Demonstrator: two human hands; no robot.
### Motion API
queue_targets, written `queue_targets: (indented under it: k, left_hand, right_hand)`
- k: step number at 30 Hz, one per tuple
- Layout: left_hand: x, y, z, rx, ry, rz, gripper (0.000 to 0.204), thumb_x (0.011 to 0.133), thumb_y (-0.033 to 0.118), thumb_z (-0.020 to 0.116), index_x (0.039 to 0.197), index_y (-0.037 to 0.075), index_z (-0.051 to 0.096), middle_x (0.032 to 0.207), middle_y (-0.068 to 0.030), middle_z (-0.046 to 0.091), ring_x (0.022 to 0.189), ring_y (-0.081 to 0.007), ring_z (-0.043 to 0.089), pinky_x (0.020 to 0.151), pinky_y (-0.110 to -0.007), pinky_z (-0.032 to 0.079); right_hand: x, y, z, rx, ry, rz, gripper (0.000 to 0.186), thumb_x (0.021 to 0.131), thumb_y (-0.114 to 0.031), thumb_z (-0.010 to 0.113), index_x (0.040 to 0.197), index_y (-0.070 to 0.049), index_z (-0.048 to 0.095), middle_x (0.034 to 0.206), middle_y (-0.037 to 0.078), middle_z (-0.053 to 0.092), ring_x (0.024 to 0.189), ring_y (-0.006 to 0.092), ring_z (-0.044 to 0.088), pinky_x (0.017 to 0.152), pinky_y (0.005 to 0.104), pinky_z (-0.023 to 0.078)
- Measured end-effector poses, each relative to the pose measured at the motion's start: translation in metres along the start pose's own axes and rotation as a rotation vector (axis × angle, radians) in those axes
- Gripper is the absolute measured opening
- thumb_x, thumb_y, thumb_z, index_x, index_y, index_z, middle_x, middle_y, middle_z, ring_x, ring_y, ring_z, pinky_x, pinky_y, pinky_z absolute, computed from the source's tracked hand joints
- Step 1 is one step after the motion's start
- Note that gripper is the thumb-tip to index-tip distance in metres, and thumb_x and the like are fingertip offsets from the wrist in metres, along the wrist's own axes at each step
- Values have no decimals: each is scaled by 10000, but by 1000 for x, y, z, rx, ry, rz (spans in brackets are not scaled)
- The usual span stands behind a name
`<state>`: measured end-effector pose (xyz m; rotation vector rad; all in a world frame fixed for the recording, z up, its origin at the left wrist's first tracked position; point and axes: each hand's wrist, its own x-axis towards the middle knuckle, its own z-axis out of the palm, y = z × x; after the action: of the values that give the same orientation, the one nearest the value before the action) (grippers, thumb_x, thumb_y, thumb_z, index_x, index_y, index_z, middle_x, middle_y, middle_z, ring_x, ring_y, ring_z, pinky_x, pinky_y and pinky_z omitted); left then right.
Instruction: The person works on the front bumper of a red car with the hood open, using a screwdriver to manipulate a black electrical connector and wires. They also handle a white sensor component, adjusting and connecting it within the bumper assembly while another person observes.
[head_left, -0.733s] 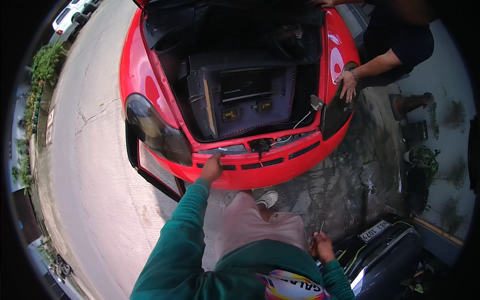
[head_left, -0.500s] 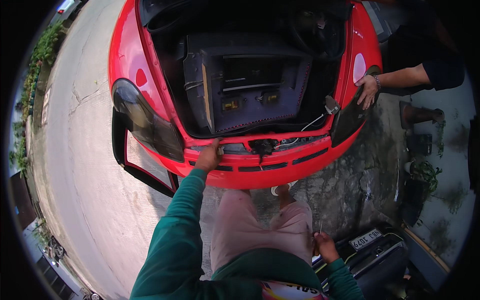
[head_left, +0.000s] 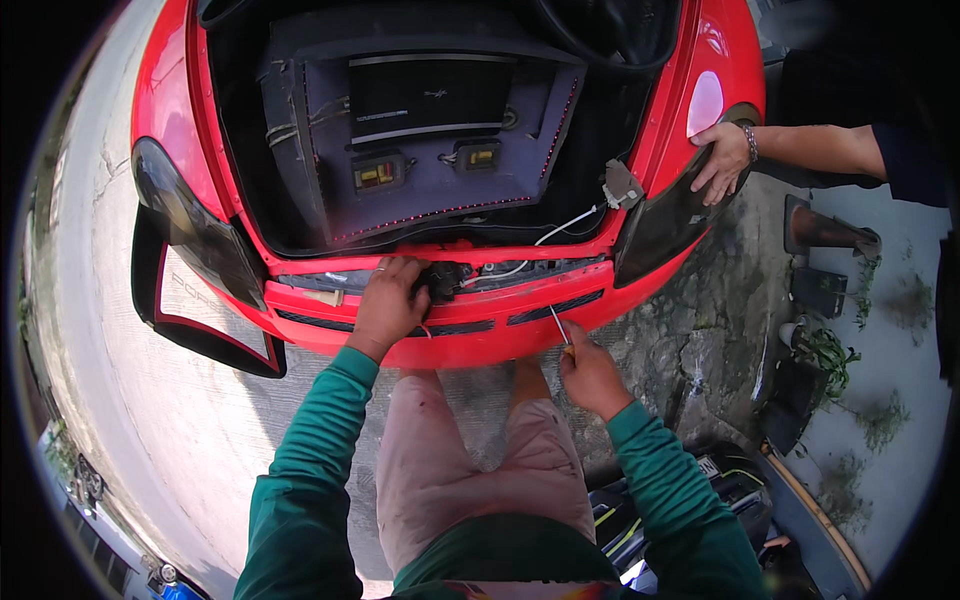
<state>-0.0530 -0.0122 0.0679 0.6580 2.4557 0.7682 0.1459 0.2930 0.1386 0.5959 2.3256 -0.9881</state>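
Across the front of a red car [head_left: 560, 318], my left hand [head_left: 393, 305] reaches over the panel below the open front compartment. Its fingers and thumb close round the left side of a black latch [head_left: 445, 281], hiding part of it. My right hand [head_left: 594, 374] grips a screwdriver [head_left: 557, 322] whose thin metal shaft points up toward the bumper's dark slot; a bit of yellowish handle shows at the fingers. Whether the tip touches the car I cannot tell. A small cream-coloured piece [head_left: 325, 297] lies on the panel, left of my left hand.
Inside the compartment sits a box with a black amplifier [head_left: 430, 97]. A white cable [head_left: 562, 223] runs to a grey bracket [head_left: 622, 185]. Another person's hand [head_left: 724, 160] rests by the right headlight. A black-and-red panel [head_left: 205, 318] leans at left; potted plants [head_left: 822, 353] stand at right.
My right hand has risen from beside my thigh to the bumper with the screwdriver. My left hand has shifted right along the panel to the latch, leaving the cream piece behind.
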Motion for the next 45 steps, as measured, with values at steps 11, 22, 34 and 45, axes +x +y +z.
queue_targets:
  k: [11,22,34,45]
  left_hand:
    - [148,86,103,-35,-580,-152,482,986,420,669,1259,36,772,1279,-225,743,1221,-410,682,1074,-488,524]
    - [168,70,122,-132,-637,-210,603,969,597,703,1074,14,814,1018,-251,760,985,-401,706,962,-476,538]
    - [173,74,112,-165,-721,-240,529,963,534,731,1086,28,822,1087,-229,777,1071,-417,722,1006,-471,534]
    - [176,75,115,-157,-728,-236,557,997,517,691,1210,14,796,1275,-253,743,1218,-438,685,1072,-487,514]
  right_hand:
    - [79,13,34,-146,61,-19,623,959,-120,614,1570,-98,493,1230,262,687,1061,464,709,924,561,580]
    - [86,3,45,-145,113,32,624,947,-93,629,1561,-94,521,1203,262,685,1002,465,713,874,567,589]
    - [102,-3,33,-230,95,-13,551,887,-49,647,1438,-53,636,1159,279,732,999,469,731,867,559,597]
    - [126,-16,2,-333,-137,-23,478,860,-63,677,1334,-5,682,1117,273,756,1064,441,740,931,539,603]
